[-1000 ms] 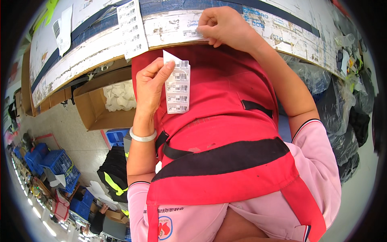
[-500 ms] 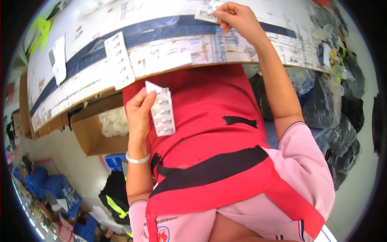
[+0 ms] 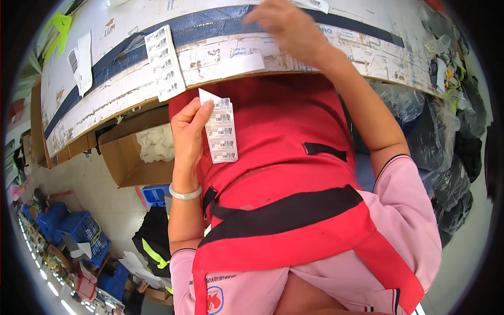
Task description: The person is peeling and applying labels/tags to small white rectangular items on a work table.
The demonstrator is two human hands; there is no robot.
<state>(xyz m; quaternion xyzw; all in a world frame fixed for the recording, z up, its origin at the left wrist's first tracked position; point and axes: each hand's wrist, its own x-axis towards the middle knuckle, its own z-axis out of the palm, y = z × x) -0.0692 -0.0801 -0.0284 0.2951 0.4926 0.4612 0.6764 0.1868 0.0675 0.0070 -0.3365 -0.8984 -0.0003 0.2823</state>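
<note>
My left hand (image 3: 191, 126) pinches a strip of white barcode labels (image 3: 222, 131) between thumb and fingers, in front of the red apron (image 3: 273, 121). The strip hangs downward, its top corner folded over to a blank side. Above the worktable (image 3: 210, 52), my right hand (image 3: 289, 26) is smeared by motion, so I cannot tell what its fingers hold, if anything. Just beyond it, a white piece with barcode print (image 3: 315, 5) lies at the top edge. Another barcode label sheet (image 3: 165, 63) rests on the table, next to a blank white strip (image 3: 241, 65).
A folded white paper (image 3: 81, 65) lies at the table's left end. Below the table's edge sits an open cardboard box (image 3: 134, 157) with white material inside. Clear and dark plastic bags (image 3: 430, 126) crowd the right side. Blue crates (image 3: 84, 233) stand on the floor at lower left.
My right hand has moved left and slightly down toward me, and the small label it held no longer shows in it. The left hand keeps its strip; the view has shifted slightly.
</note>
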